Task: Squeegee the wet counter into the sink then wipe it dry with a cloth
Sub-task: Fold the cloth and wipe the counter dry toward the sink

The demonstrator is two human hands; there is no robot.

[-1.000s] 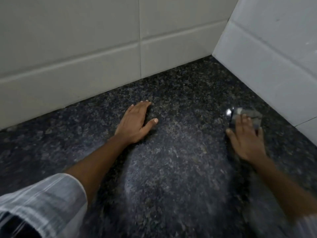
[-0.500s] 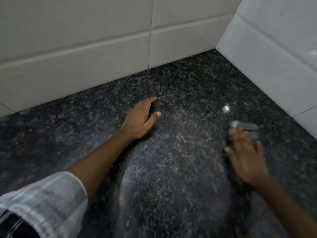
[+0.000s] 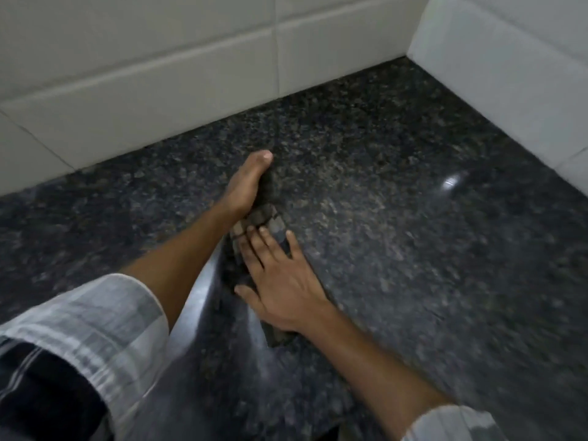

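Note:
A dark speckled granite counter [image 3: 413,249] fills the view. A dark checked cloth [image 3: 259,218] lies on it in the middle. My right hand [image 3: 280,284] presses flat on the cloth with its fingers spread, covering most of it. My left hand [image 3: 246,186] stands on its edge just beyond, fingers straight, its palm against the far end of the cloth. A shiny grey smear [image 3: 203,300] runs down the counter between my forearms. No squeegee and no sink are in view.
White tiled walls rise behind the counter [image 3: 191,74] and on the right [image 3: 509,74], meeting in a corner at the upper right. A bright light reflection [image 3: 451,183] shows on the counter near the right wall.
My right hand has swept the cloth from the right side leftward to the middle, up against my left hand. My left hand has turned from flat onto its edge.

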